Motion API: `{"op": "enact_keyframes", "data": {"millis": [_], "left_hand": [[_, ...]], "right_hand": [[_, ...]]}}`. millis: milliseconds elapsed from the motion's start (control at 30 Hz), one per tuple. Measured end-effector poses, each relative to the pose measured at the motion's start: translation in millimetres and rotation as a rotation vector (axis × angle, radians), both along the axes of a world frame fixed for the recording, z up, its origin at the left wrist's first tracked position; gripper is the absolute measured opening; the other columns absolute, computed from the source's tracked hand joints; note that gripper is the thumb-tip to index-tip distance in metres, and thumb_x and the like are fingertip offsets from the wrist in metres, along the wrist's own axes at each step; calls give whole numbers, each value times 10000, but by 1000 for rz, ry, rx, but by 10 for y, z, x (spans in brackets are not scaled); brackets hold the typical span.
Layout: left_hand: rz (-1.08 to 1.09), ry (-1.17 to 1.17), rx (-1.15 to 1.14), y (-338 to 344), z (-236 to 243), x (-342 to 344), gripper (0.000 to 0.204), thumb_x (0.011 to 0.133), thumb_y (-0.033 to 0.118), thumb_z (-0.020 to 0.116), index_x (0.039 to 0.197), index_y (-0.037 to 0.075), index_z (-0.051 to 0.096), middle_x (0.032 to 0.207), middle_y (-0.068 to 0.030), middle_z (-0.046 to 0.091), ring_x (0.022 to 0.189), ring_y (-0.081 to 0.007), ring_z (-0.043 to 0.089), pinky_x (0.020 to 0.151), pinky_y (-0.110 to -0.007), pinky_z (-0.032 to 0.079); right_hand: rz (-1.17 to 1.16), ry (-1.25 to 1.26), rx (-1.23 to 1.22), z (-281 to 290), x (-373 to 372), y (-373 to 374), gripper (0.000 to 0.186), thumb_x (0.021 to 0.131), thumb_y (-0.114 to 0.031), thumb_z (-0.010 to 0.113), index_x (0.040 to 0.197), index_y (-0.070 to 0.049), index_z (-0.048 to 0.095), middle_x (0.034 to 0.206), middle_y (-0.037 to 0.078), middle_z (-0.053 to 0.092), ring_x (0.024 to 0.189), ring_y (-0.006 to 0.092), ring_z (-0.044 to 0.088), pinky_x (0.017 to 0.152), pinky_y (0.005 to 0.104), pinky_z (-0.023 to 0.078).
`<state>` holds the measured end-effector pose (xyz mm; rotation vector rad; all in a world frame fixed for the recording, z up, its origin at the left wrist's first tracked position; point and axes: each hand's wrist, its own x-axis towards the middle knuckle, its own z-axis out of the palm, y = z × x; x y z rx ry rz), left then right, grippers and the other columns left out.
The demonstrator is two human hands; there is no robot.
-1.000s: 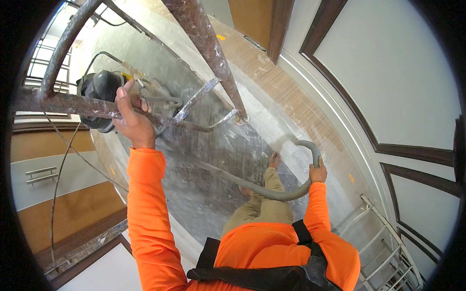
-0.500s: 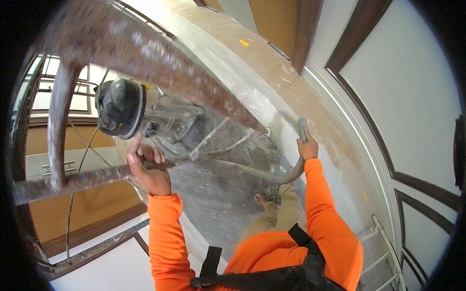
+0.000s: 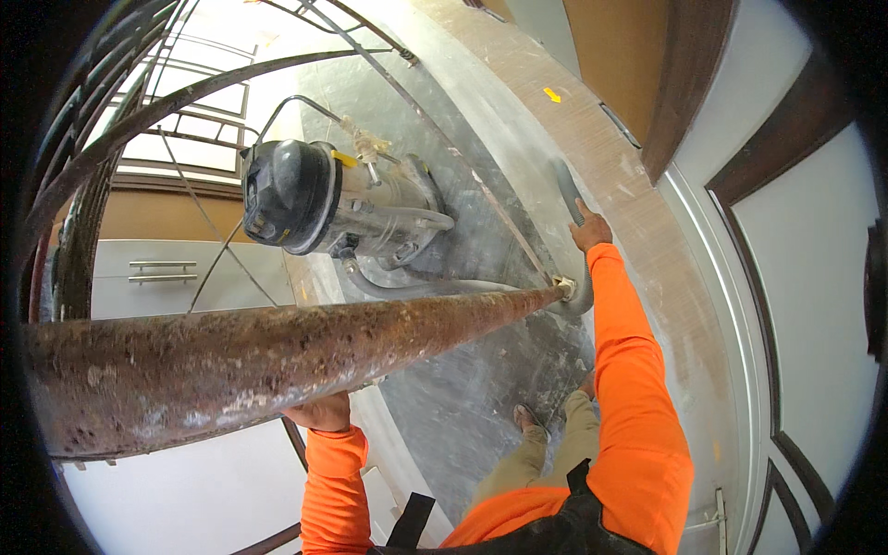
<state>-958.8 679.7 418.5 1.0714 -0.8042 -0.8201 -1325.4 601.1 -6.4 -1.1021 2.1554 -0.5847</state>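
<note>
My right hand [image 3: 592,231] is closed round a grey vacuum hose [image 3: 566,188], reaching forward over the floor by the right wall. The hose runs back behind a scaffold leg to the industrial vacuum cleaner [image 3: 370,208], which has a black dusty head and a metal drum. Close in front, a thick rusty scaffold pole [image 3: 277,356] crosses from the left rim to the middle. My left hand [image 3: 322,413] is against the underside of this pole; its fingers are hidden behind it, so their grip cannot be made out.
Thin braces and curved scaffold bars [image 3: 185,97] stand at the left. White cabinets [image 3: 194,268] with metal handles lie behind them. Panelled white doors [image 3: 832,250] line the right side. The grey floor [image 3: 435,388] is dusty, with a tan strip [image 3: 518,79] along the right wall.
My right hand has moved forward with the hose. My left hand, earlier in sight at a scaffold bar, is now mostly behind the thick pole. The whole view has shifted.
</note>
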Motion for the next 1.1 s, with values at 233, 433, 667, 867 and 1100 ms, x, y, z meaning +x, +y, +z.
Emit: {"op": "enact_keyframes", "data": {"millis": [233, 433, 667, 867, 1100], "left_hand": [[-1, 81, 93, 21, 28, 50, 453, 898, 563, 515, 1108, 171, 604, 923, -19, 626, 647, -162, 506, 575, -275, 446], [-323, -108, -55, -7, -20, 134, 479, 966, 575, 468, 1073, 129, 605, 729, 1, 412, 569, -136, 418, 523, -284, 373], [-505, -175, -133, -101, 5, 208, 645, 1002, 536, 413, 1314, -15, 536, 733, 10, 387, 567, -105, 392, 507, -262, 371], [-536, -153, -83, -93, 40, 146, 576, 1011, 490, 430, 1289, 0, 552, 748, 36, 395, 602, -94, 388, 539, -254, 343], [-516, -213, -106, -114, 49, 111, 482, 983, 427, 514, 1193, 7, 623, 695, 27, 391, 574, -87, 391, 521, -254, 339]], "right_hand": [[120, -9, 137, -92, 124, 313, 717, 829, -289, 651, 1495, -184, 408, 1229, 215, 642, 1140, 375, 609, 1001, 457, 478], [72, 15, 182, -232, 155, 1222, 711, 826, -312, 668, 1483, -183, 430, 1216, 220, 644, 1120, 392, 615, 1002, 454, 476], [56, 1, 261, 15, 389, 2104, 731, 804, -288, 663, 1483, -160, 424, 1206, 221, 645, 1120, 382, 616, 991, 464, 479], [-52, 8, 254, 297, 593, 2854, 712, 797, -285, 665, 1467, -166, 455, 1227, 227, 634, 1128, 373, 614, 1004, 456, 470], [-145, 49, 240, 584, 945, 3884, 718, 782, -298, 677, 1457, -157, 473, 1221, 235, 640, 1120, 376, 622, 1006, 434, 475]]}}
